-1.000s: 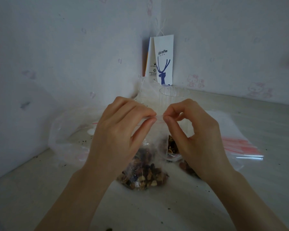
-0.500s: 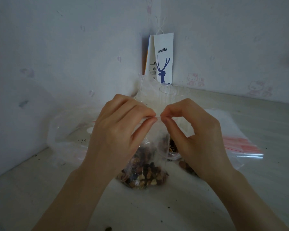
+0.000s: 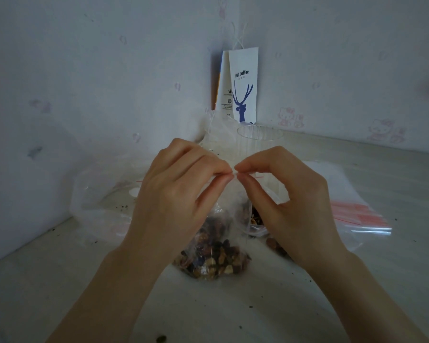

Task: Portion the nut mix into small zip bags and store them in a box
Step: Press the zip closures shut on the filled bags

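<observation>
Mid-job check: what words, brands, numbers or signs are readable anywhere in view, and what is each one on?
"luckin coffee": on the white paper bag standing in the corner, above a blue deer logo.
Small line under that brand name: too small to read.
Fine print and round stamp on the white package behind it: blurred, unreadable.
Nut-filled zip bag and spare zip bags: no print visible.

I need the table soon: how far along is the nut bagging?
Done: one small bag holds nuts. In hand: left hand and right hand pinch its top edge. Left: more nuts lie behind it, empty bags wait at right; no box in view.
</observation>
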